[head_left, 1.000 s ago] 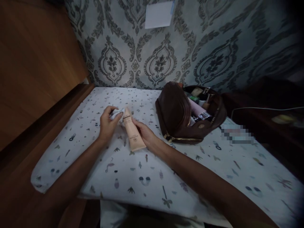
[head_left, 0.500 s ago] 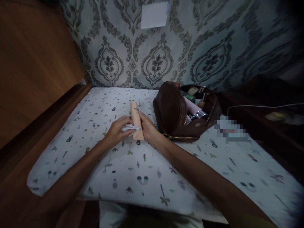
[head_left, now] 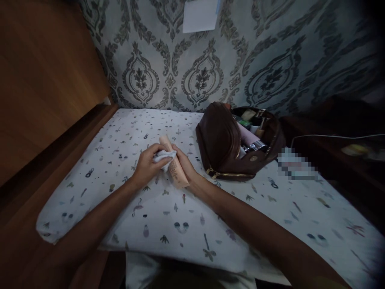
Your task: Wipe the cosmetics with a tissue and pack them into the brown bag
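L hand (head_left: 148, 162) pinching cloth (head_left: 164, 155), R hand (head_left: 185, 163) gripping tube (head_left: 178, 174); bag (head_left: 218, 138) edge nr R, room L.

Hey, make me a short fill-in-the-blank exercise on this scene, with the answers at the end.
1. The right hand holds the peach-coloured tube, while the pale cloth is in the ____.
2. The open bag is dark ____.
3. From the wearer's viewpoint, the open bag stands to the ____ of both hands.

Missing words: left hand; brown; right.
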`<move>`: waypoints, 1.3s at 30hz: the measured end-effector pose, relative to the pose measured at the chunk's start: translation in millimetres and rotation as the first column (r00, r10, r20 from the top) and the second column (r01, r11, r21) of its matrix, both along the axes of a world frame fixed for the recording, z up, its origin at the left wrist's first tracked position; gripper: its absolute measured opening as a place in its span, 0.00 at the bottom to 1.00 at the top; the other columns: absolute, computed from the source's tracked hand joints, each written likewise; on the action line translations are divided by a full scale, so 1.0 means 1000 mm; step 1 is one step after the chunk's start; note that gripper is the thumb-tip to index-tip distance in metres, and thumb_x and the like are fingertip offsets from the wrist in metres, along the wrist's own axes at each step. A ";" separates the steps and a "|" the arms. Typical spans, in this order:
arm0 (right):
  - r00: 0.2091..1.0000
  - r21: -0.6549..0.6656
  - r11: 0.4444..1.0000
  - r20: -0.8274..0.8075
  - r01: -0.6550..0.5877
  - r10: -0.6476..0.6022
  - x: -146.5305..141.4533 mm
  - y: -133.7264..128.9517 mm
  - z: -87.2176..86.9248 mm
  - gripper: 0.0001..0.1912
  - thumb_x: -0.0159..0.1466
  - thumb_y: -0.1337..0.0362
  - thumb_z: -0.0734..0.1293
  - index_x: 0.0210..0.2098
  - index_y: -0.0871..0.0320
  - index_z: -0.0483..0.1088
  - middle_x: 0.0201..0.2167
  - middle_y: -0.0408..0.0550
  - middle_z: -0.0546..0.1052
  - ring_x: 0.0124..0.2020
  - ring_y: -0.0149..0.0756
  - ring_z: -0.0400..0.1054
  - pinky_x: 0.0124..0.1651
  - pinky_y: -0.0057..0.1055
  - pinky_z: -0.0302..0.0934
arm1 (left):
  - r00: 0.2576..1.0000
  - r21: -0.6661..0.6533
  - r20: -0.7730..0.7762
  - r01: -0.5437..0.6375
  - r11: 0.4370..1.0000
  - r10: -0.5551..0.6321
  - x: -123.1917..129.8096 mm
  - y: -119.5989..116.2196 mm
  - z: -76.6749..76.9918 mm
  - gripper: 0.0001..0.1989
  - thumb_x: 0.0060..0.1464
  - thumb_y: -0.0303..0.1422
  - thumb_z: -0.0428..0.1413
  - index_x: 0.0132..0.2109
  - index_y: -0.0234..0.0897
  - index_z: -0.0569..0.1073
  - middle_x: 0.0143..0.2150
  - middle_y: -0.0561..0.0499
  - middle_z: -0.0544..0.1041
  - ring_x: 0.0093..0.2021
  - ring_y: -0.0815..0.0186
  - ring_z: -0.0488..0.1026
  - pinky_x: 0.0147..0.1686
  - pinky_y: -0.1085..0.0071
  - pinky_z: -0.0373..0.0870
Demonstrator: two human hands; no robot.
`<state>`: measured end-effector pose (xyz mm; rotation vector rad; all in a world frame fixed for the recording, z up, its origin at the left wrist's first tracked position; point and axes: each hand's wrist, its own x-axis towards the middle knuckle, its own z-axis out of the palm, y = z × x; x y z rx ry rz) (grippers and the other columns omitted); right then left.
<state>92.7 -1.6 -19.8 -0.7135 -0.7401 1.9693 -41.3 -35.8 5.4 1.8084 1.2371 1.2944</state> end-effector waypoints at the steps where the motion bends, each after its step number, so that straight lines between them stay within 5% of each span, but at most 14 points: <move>1: 1.000 -0.009 1.000 0.006 -0.012 0.012 -0.001 -0.003 0.001 0.17 0.67 0.50 0.64 0.31 0.58 0.70 0.19 0.41 0.72 0.20 0.32 0.66 0.25 0.26 0.65 | 0.999 0.017 0.025 -0.047 0.999 0.047 -0.003 0.002 0.001 0.10 0.53 0.36 0.62 0.40 0.37 0.74 0.36 0.53 0.76 0.36 0.66 0.71 0.38 0.72 0.65; 6: 0.999 -0.051 0.998 0.033 -0.038 0.040 -0.006 -0.011 -0.002 0.11 0.65 0.56 0.68 0.33 0.58 0.72 0.22 0.40 0.73 0.21 0.29 0.66 0.27 0.26 0.67 | 0.962 0.134 0.090 -0.268 0.954 0.258 -0.021 0.018 0.002 0.10 0.52 0.36 0.62 0.39 0.38 0.72 0.34 0.55 0.72 0.37 0.67 0.68 0.40 0.72 0.64; 9: 0.998 -0.017 0.997 -0.002 -0.069 0.069 -0.006 -0.008 -0.005 0.12 0.64 0.55 0.69 0.33 0.58 0.72 0.21 0.40 0.73 0.21 0.30 0.67 0.27 0.26 0.66 | 0.954 0.147 0.079 -0.297 0.943 0.288 -0.027 0.023 0.000 0.10 0.51 0.36 0.62 0.39 0.38 0.71 0.34 0.55 0.71 0.38 0.66 0.68 0.41 0.72 0.63; 14: 0.988 -0.063 0.995 -0.125 0.080 -0.088 -0.003 0.010 -0.009 0.07 0.64 0.59 0.68 0.34 0.56 0.70 0.23 0.39 0.75 0.24 0.33 0.69 0.30 0.28 0.68 | 0.991 0.115 -0.026 -0.130 0.985 0.134 -0.015 0.014 -0.004 0.09 0.53 0.37 0.60 0.39 0.38 0.73 0.35 0.53 0.73 0.39 0.64 0.70 0.41 0.70 0.65; 19: 0.982 -0.139 0.984 -0.141 0.109 -0.129 0.006 0.027 -0.006 0.14 0.66 0.53 0.63 0.33 0.57 0.69 0.23 0.44 0.75 0.27 0.38 0.72 0.29 0.32 0.69 | 0.997 0.055 -0.079 0.016 0.998 -0.012 -0.001 0.004 -0.005 0.09 0.55 0.37 0.59 0.41 0.38 0.74 0.40 0.50 0.75 0.44 0.61 0.72 0.46 0.67 0.66; 23: 0.947 -0.101 0.950 -0.099 0.297 -0.306 0.018 0.036 0.000 0.14 0.67 0.52 0.62 0.35 0.56 0.68 0.24 0.43 0.76 0.26 0.36 0.71 0.29 0.31 0.68 | 0.995 -0.160 -0.021 0.094 0.983 -0.098 0.004 0.001 -0.008 0.11 0.55 0.40 0.59 0.42 0.38 0.73 0.37 0.52 0.74 0.38 0.64 0.70 0.39 0.69 0.68; 26: 0.912 0.006 0.914 -0.068 0.405 -0.404 0.023 0.038 0.003 0.13 0.64 0.51 0.65 0.38 0.55 0.67 0.26 0.41 0.76 0.24 0.33 0.70 0.30 0.30 0.68 | 0.965 -0.405 0.217 0.225 0.886 -0.146 0.012 -0.001 -0.013 0.18 0.53 0.43 0.61 0.46 0.38 0.72 0.38 0.50 0.75 0.35 0.65 0.71 0.33 0.69 0.72; 30: 0.873 0.110 0.867 -0.059 0.487 -0.483 0.021 0.036 0.005 0.13 0.63 0.51 0.65 0.39 0.53 0.66 0.28 0.41 0.76 0.29 0.34 0.71 0.33 0.30 0.68 | 0.841 -0.576 0.540 0.388 0.720 -0.022 0.021 -0.002 -0.018 0.24 0.45 0.42 0.67 0.46 0.36 0.74 0.38 0.46 0.78 0.30 0.66 0.73 0.25 0.71 0.73; 34: 0.842 0.177 0.823 -0.114 0.539 -0.527 0.020 0.036 0.013 0.16 0.61 0.52 0.68 0.46 0.49 0.65 0.34 0.39 0.74 0.35 0.33 0.71 0.36 0.29 0.67 | 0.796 -0.567 0.586 0.271 0.778 0.149 0.013 0.004 -0.013 0.21 0.41 0.37 0.70 0.42 0.34 0.75 0.35 0.48 0.78 0.27 0.70 0.72 0.22 0.76 0.72; 39: 0.863 0.288 0.818 -0.068 0.498 -0.501 0.027 0.033 0.026 0.29 0.55 0.51 0.71 0.54 0.46 0.62 0.41 0.39 0.74 0.35 0.28 0.70 0.39 0.25 0.65 | 0.733 -0.597 0.515 -0.064 0.800 0.443 -0.010 0.017 0.002 0.14 0.47 0.29 0.67 0.41 0.37 0.74 0.42 0.50 0.79 0.35 0.69 0.76 0.25 0.79 0.74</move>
